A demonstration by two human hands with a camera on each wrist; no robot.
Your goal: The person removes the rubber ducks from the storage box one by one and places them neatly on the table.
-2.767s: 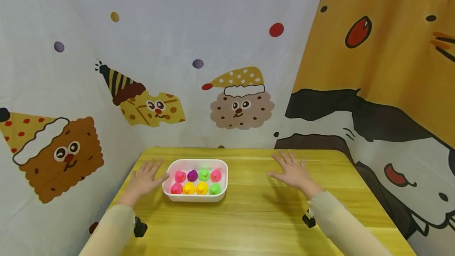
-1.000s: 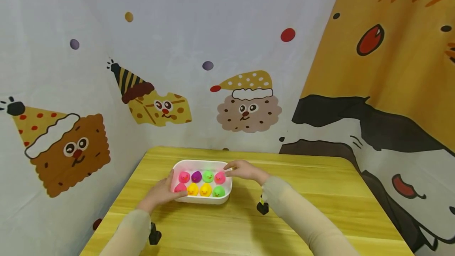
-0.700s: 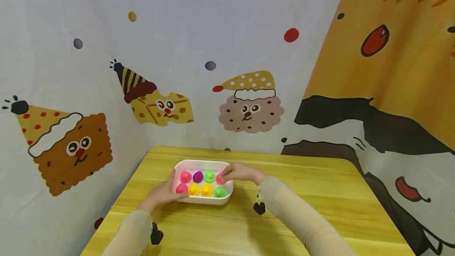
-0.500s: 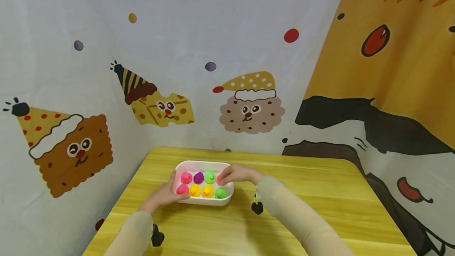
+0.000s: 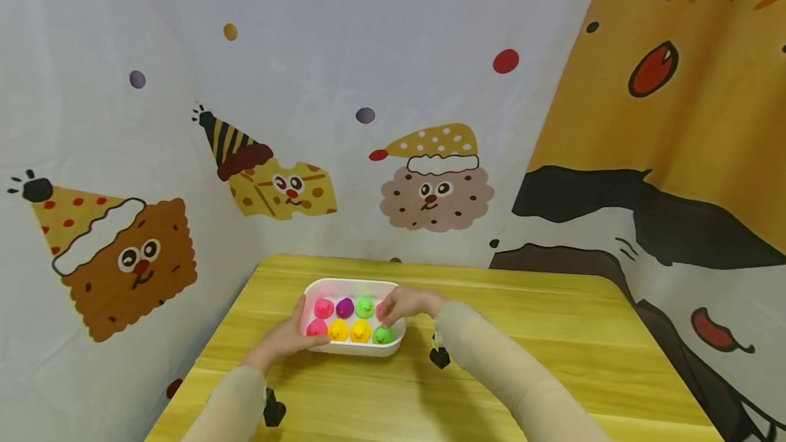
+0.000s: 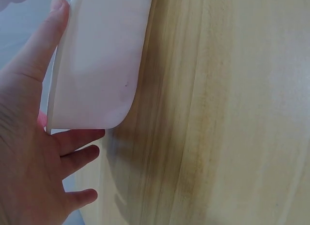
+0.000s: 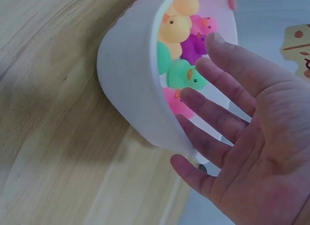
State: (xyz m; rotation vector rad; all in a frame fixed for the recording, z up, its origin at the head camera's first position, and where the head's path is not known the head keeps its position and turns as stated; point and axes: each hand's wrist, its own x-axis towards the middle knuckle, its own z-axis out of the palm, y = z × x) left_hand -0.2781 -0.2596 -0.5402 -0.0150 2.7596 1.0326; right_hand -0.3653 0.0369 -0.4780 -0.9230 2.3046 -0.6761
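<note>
A white plastic tub (image 5: 362,349) on the table holds two rows of small rubber ducks. My left hand (image 5: 282,341) grips its left end, thumb along the front rim and index finger against the end wall, as the left wrist view shows. Over the right end hovers my right hand (image 5: 410,303), fingers bent loosely downward and covering most of a pink duck (image 7: 175,103). Nothing is between these fingers in the right wrist view. Near the fingertips lie a front green duck (image 5: 383,335) and a back green duck (image 5: 365,307); a purple duck (image 5: 345,307) and yellow ducks (image 5: 359,331) sit further left.
The yellow wood-grain table (image 5: 528,360) extends to the right and in front of the tub. A white cloth wall (image 5: 319,53) with cartoon prints stands behind and left, an orange cartoon panel (image 5: 589,101) on the right. Dark wrist devices (image 5: 273,408) hang below both sleeves.
Both hands started spread apart over the table. My left hand has taken hold of the tub's left end; my right hand has moved left over the right-end ducks. The view has shifted slightly.
</note>
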